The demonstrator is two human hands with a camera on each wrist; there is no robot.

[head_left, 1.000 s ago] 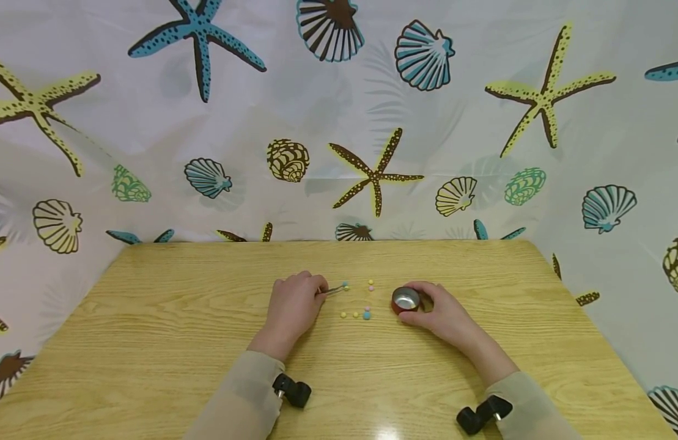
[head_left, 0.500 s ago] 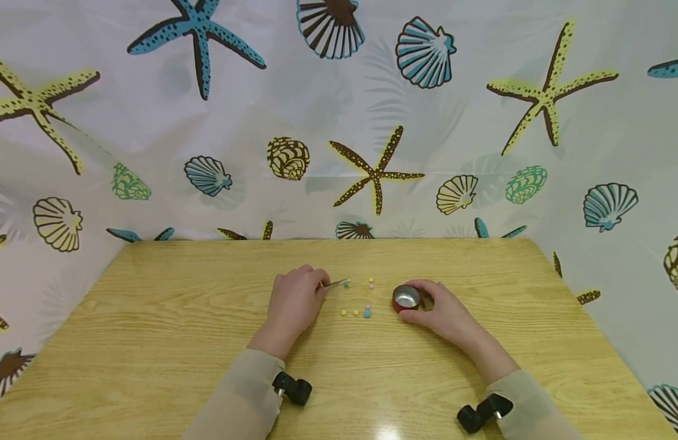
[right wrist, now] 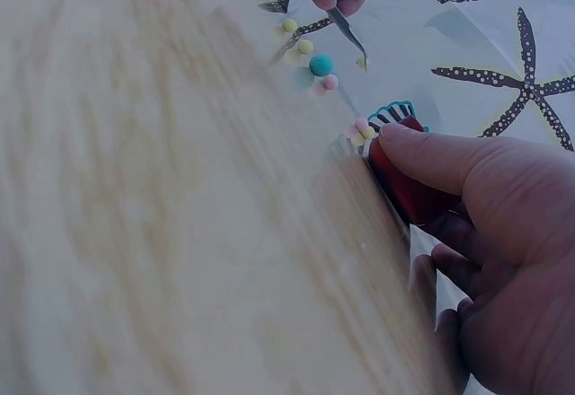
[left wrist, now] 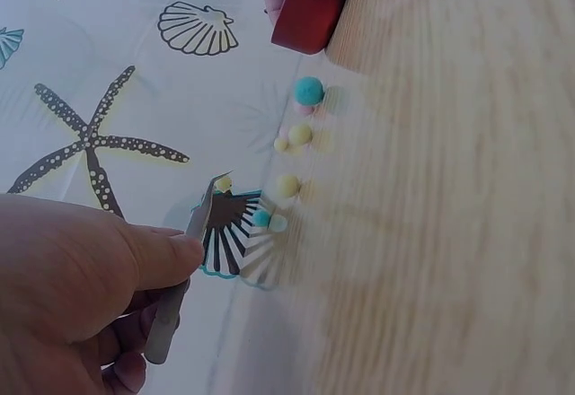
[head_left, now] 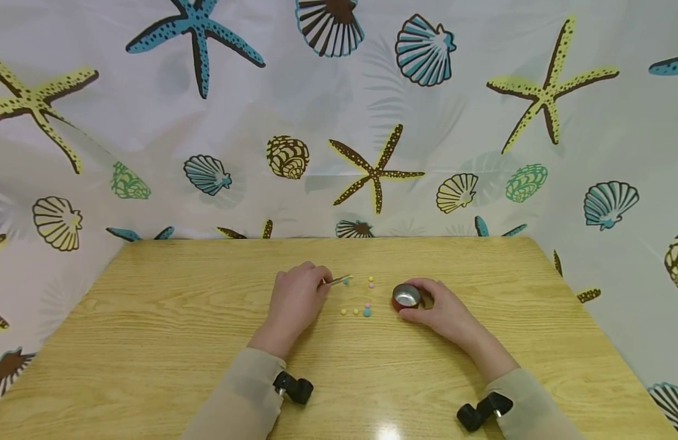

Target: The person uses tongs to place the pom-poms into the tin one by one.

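My left hand pinches a pair of metal tweezers between thumb and fingers. At the tweezers' tips is a small yellow ball, held above the table near a small teal ball. My right hand grips a small round red cup by its side, thumb near and fingers behind. The cup stands upright on the table, and its silvery inside shows in the head view. Between the hands lie a larger teal ball touching a pink ball, and two yellow balls left of them.
Farther back on the wooden table, a yellow ball lies against a pink ball. A white curtain printed with shells and starfish hangs along the table's back and sides.
My left hand has shifted slightly, and the tweezers' tips have risen with the yellow ball away from beside the small teal ball. The right hand and cup stay put.
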